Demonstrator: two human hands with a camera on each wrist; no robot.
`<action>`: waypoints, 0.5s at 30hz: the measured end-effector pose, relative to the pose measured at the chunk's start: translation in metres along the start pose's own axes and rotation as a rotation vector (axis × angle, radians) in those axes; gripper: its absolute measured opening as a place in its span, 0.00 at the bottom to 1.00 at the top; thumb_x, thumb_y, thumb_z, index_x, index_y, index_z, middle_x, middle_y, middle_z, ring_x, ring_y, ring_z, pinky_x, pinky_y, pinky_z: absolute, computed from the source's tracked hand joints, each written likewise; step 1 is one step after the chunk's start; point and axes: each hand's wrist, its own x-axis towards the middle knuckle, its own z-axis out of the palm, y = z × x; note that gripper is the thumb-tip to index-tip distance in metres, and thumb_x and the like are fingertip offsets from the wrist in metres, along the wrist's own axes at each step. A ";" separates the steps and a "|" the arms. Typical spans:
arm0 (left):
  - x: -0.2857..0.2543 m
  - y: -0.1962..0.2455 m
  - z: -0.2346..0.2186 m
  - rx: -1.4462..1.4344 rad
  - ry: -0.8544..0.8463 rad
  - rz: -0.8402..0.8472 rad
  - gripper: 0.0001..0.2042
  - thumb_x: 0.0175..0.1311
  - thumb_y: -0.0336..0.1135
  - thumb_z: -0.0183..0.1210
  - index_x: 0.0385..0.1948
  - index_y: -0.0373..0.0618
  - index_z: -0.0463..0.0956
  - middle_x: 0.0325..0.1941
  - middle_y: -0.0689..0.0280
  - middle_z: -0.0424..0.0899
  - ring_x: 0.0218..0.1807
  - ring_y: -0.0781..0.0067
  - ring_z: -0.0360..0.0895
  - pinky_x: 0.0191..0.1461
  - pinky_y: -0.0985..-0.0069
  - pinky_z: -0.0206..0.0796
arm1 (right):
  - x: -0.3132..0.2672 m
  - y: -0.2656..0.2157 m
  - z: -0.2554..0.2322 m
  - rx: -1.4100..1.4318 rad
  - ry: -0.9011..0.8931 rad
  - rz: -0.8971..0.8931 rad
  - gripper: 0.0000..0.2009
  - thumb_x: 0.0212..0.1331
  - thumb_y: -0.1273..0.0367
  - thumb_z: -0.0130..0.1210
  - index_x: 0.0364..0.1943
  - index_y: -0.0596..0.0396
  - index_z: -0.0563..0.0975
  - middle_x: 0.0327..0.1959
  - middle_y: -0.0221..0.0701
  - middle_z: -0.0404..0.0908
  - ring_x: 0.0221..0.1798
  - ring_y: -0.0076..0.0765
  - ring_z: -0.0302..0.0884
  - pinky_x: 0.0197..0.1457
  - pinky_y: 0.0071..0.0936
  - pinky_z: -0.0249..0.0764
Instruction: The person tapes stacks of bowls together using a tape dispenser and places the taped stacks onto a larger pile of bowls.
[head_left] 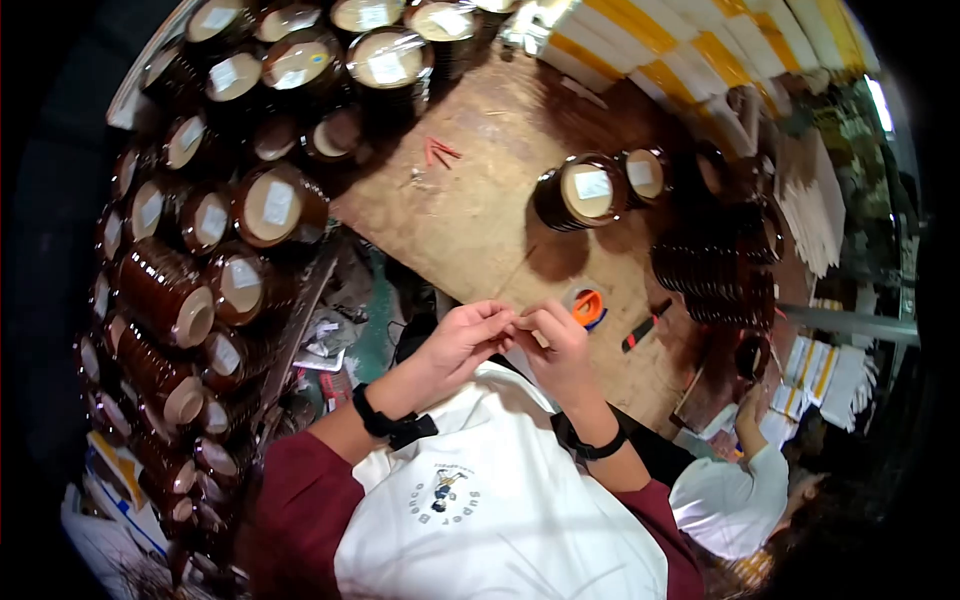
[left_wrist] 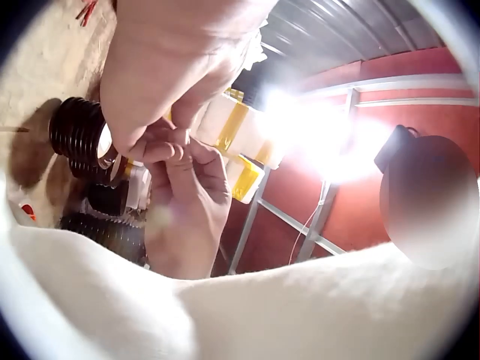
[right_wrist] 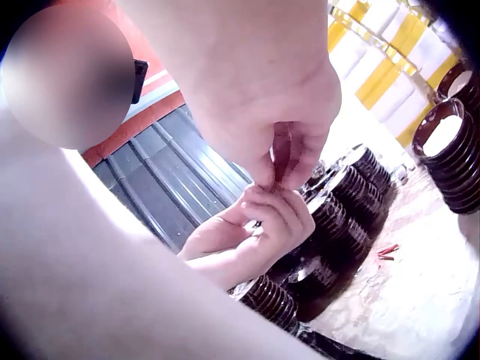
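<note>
In front of the chest, my left hand [head_left: 465,338] and right hand [head_left: 556,345] meet at their fingertips. Thumbs and forefingers pinch close together in the head view, and both wrist views show the curled fingers of the two hands overlapping. I cannot tell what, if anything, lies between the fingertips. Beyond the hands is a brown work board [head_left: 480,215]. Nearest the right hand on it are an orange ring-shaped item [head_left: 587,308] and a black-and-red knife-like tool [head_left: 647,326].
Stacks of glossy brown bowls [head_left: 278,205] with white labels crowd the left side. More bowl stacks [head_left: 585,192] stand on the board's right. Small red strips [head_left: 440,153] lie farther back. White packages with yellow tape [head_left: 670,50] line the back. Another person's white sleeve [head_left: 735,500] is at lower right.
</note>
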 end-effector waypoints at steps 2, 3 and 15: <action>0.003 0.000 -0.003 0.120 -0.007 -0.030 0.10 0.74 0.35 0.57 0.48 0.39 0.77 0.40 0.66 0.83 0.40 0.78 0.79 0.47 0.80 0.72 | 0.001 0.007 -0.005 -0.049 -0.041 -0.039 0.08 0.53 0.78 0.66 0.32 0.60 0.76 0.30 0.38 0.74 0.31 0.47 0.77 0.33 0.37 0.73; 0.003 0.002 -0.001 0.174 0.008 -0.049 0.10 0.75 0.35 0.56 0.48 0.39 0.77 0.39 0.66 0.83 0.39 0.78 0.79 0.46 0.80 0.72 | 0.000 0.009 -0.007 -0.071 -0.062 -0.058 0.08 0.53 0.77 0.66 0.31 0.60 0.75 0.29 0.39 0.72 0.31 0.48 0.76 0.32 0.39 0.72; 0.017 -0.016 -0.001 0.795 0.243 0.166 0.11 0.76 0.37 0.54 0.33 0.40 0.77 0.26 0.72 0.79 0.28 0.85 0.73 0.32 0.84 0.65 | -0.022 0.019 -0.013 0.030 -0.068 0.045 0.09 0.57 0.79 0.62 0.41 0.59 0.79 0.38 0.37 0.79 0.38 0.46 0.79 0.39 0.33 0.74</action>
